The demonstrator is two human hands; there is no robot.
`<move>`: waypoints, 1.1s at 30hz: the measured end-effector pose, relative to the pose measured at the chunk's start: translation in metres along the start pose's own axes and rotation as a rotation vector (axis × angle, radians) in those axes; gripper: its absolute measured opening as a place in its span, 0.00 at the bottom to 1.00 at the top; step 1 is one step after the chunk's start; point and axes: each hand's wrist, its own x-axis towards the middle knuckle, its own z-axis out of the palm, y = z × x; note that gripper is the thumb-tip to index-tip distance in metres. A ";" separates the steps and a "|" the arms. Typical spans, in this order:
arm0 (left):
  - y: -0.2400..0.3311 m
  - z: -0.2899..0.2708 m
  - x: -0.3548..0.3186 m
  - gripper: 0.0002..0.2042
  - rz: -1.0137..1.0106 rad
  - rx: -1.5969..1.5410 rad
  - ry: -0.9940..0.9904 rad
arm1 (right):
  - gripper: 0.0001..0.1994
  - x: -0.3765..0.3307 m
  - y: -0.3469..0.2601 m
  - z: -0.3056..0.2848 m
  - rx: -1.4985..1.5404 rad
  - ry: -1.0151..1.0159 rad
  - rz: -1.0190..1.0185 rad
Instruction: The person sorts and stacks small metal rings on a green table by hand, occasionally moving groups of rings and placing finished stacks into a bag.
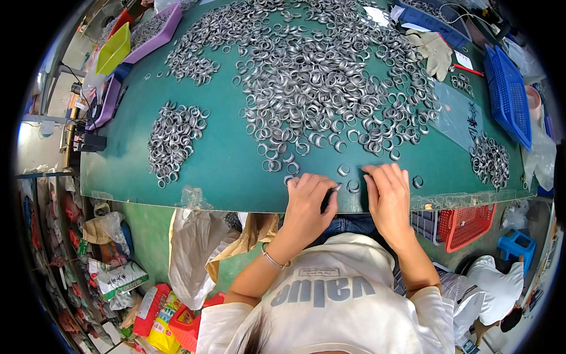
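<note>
A big heap of grey metal rings (318, 76) spreads over the green tabletop (224, 171). My left hand (309, 203) is at the table's near edge, with thumb and forefinger pinched on a small grey piece that looks like a ring (337, 187), mostly covered by the fingertips. Another ring (290, 179) lies beside its knuckles. My right hand (388, 192) rests over the edge, fingers stretched out, and nothing shows in it. Between the hands lie two loose rings, one (344, 170) farther off and one (353, 186) nearer. A single ring (418, 181) sits right of my right hand.
Smaller ring piles stand at left (177, 141) and right (490, 162). A clear plastic bag (457, 115), a work glove (433, 53) and blue baskets (507, 94) line the right side. Purple (156, 35) and yellow-green trays (114, 50) stand far left. Below hangs a paper sack (191, 253).
</note>
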 end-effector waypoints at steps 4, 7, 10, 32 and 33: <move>-0.002 -0.001 0.004 0.10 -0.074 0.007 0.000 | 0.08 0.009 -0.008 0.009 0.091 -0.023 -0.062; 0.000 0.000 0.006 0.13 -0.104 0.102 0.008 | 0.08 0.010 -0.006 0.018 0.099 -0.093 -0.048; 0.004 -0.001 0.006 0.16 -0.095 0.113 0.025 | 0.07 0.009 -0.003 0.014 0.234 -0.075 -0.013; 0.031 -0.021 0.007 0.15 -0.204 -0.730 -0.009 | 0.07 -0.012 -0.017 -0.015 1.431 -0.282 0.445; 0.031 -0.021 0.007 0.14 -0.208 -0.761 -0.010 | 0.07 -0.012 -0.019 -0.016 1.400 -0.260 0.419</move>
